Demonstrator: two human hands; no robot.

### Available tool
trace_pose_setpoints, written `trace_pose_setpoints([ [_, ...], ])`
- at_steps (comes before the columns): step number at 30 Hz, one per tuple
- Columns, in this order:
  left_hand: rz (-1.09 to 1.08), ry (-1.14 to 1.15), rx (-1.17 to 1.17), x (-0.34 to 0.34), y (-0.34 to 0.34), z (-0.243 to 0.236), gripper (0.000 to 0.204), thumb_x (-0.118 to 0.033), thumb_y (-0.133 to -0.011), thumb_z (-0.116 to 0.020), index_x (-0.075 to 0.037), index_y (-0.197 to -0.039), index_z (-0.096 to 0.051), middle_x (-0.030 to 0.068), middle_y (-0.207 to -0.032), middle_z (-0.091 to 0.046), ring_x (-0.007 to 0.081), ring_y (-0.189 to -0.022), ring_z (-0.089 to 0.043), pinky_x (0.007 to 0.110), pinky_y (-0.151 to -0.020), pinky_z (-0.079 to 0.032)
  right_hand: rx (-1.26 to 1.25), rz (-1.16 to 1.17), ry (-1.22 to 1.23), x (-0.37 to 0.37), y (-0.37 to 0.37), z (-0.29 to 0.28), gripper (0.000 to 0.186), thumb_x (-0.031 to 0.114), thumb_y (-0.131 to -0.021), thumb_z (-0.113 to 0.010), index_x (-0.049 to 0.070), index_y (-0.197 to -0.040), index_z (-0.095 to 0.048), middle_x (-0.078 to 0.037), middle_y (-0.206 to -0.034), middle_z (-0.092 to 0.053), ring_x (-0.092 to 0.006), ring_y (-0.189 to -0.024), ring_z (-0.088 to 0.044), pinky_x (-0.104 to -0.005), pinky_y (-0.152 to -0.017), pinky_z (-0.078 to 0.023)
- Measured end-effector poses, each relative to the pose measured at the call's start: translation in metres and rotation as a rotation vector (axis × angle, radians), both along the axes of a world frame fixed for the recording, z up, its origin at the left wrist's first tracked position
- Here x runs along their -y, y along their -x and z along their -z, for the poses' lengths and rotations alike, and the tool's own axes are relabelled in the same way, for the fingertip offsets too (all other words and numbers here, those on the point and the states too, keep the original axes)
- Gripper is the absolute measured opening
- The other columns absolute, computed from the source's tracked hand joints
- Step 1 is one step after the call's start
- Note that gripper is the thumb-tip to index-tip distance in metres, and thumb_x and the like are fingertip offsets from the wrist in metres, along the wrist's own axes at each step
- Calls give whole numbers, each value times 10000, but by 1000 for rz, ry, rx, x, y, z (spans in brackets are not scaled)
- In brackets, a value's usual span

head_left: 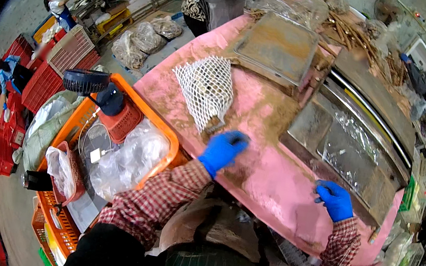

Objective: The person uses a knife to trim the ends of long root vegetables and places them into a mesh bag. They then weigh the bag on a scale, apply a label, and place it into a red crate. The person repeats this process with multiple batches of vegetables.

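My left hand [224, 149], in a blue glove with dirt-darkened fingertips, hovers at the near part of the pink tabletop [277, 185]. Its fingers are curled together, and whatever they might hold is hidden. Just beyond it lies a white foam net sleeve [204, 90] with something pale inside; a brownish end pokes out towards my hand. My right hand [335, 199], also gloved in blue, is closed with bent fingers near the front edge of the metal machine [355, 150]. I cannot make out anything in its fingers. Shiny clear film covers part of the machine's flat panel.
A flat, dusty tray-like platform [277, 45] stands farther back. Brown sticks [346, 31] and plastic bags pile up behind it. An orange crate [170, 137] at left holds clear bags, a red basket [121, 121] and a small black fan [86, 80]. Other people work around.
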State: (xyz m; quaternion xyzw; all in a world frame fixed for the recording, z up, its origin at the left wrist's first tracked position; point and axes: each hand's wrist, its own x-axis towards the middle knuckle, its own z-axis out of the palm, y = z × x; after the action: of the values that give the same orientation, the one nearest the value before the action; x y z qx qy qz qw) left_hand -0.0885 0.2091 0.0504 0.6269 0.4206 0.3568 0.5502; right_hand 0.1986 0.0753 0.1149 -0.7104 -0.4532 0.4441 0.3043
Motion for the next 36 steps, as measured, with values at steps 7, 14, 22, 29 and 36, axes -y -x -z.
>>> trace_pose_setpoints([
  [7,-746,138,117,-119,120,17,485,-238,-745,-551,65,-1093,-401,173,-1038,-486,240,-921,-485,316,-799,-385,-89,-308,-34,-174,96,7,366,247,-752,-546,26,-1039,-494,-104,-938,-557,-148,-837,-533,-254,-724,-429],
  [14,-684,438,-34,-180,138,64,552,-390,-673,-589,94,-926,-507,159,-862,-569,196,-756,-543,288,-657,-424,-96,-259,37,-314,162,77,486,343,-750,-532,-6,-1079,-450,-139,-1037,-513,-189,-926,-504,-272,-807,-381],
  [22,-493,516,209,-181,106,18,418,-173,-673,-641,49,-990,-483,122,-914,-557,162,-776,-545,272,-685,-447,-546,-430,32,-344,210,102,575,282,-726,-582,-7,-1163,-345,-115,-1104,-461,-189,-1001,-443,-290,-863,-341],
  [29,-532,593,484,-164,75,-2,521,-57,-680,-615,4,-1119,-341,102,-988,-518,185,-842,-528,295,-716,-448,-621,-272,-22,-319,215,86,697,141,-636,-675,0,-1190,-276,-121,-1143,-417,-201,-1042,-403,-326,-887,-323],
  [36,-192,865,398,-137,89,-12,470,-248,-720,-580,14,-1074,-415,132,-974,-524,220,-847,-529,334,-744,-442,-1180,-73,372,-272,192,65,499,206,-695,-615,-2,-1098,-407,-110,-977,-532,-202,-861,-529,-333,-750,-440],
])
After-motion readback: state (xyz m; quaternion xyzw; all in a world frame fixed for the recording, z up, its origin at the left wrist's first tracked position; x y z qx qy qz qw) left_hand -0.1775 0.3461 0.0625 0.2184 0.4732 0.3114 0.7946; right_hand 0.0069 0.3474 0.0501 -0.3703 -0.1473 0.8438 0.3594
